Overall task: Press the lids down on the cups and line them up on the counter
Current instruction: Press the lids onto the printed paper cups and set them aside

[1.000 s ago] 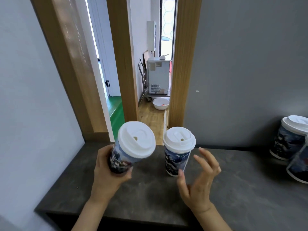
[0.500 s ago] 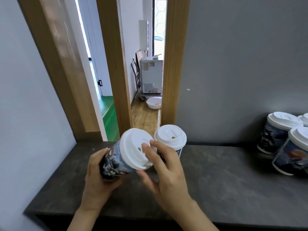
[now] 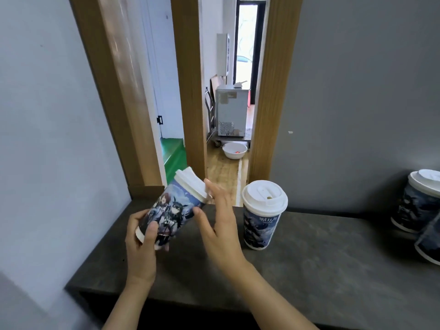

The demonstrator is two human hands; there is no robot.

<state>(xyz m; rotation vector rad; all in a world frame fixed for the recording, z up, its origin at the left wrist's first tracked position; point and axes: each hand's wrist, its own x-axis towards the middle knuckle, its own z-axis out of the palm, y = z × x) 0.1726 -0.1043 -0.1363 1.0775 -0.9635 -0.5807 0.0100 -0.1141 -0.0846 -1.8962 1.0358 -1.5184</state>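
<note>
My left hand (image 3: 140,244) grips the bottom of a printed paper cup (image 3: 171,210) with a white lid (image 3: 190,183), tilted so the lid points up and to the right above the dark counter (image 3: 309,265). My right hand (image 3: 219,225) lies against the cup's right side, fingers straight up beside the lid's rim, thumb touching the cup wall. A second lidded cup (image 3: 260,215) stands upright on the counter just right of my right hand.
Two more lidded cups (image 3: 419,203) stand at the right edge by the grey wall, one partly cut off. Behind the counter a wooden door frame (image 3: 190,91) opens onto a room with a white basin (image 3: 234,150) on the floor.
The held cup has tipped from lid-towards-me to lid pointing away and right. My right hand slid off the lid's top to the cup's side. The view shifted left.
</note>
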